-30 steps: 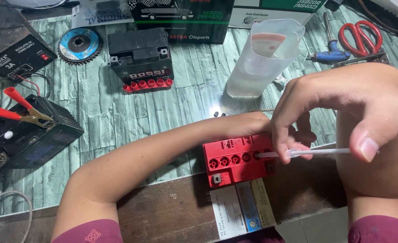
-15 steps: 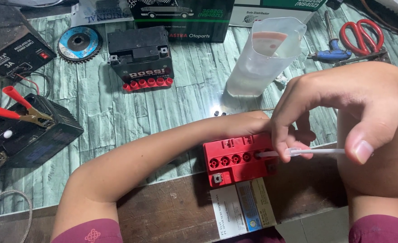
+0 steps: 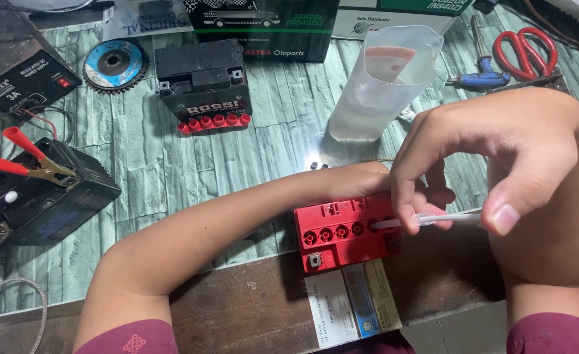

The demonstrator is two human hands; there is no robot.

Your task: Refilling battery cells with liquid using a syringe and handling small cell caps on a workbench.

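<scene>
Where my right hand [image 3: 499, 164] arches over the middle right of the frame, it covers the far end of the red battery [image 3: 342, 233] and most of my left hand [image 3: 427, 196], so I cannot tell whether those left fingers are spread or pressed; only a few fingertips show past the right knuckles, resting at the battery's right end. My right forefinger and thumb pinch a thin clear plastic dropper [image 3: 433, 219], thumb pressing its rear end. The dropper lies almost level, its long axis running right to left with a slight upward tilt at the thumb end, and its tip points left into one of the round filler holes along the battery's top face. The battery is a glossy red plastic block just below the centre of the frame, its row of holes running left to right, sitting where the green stone-pattern tabletop [image 3: 171, 170] meets a dark wooden ledge [image 3: 250, 308]; its printed label hangs over the front. In the upper middle stands a soft, translucent plastic pouch [image 3: 384, 85] with clear liquid, its top cut open. To its left a black battery [image 3: 204, 82] carries a strip of red caps. At the left edge another black battery [image 3: 47, 196] is partly cut off, with red-handled clips on it. Red scissors [image 3: 522, 52] lie in the upper right corner.
</scene>
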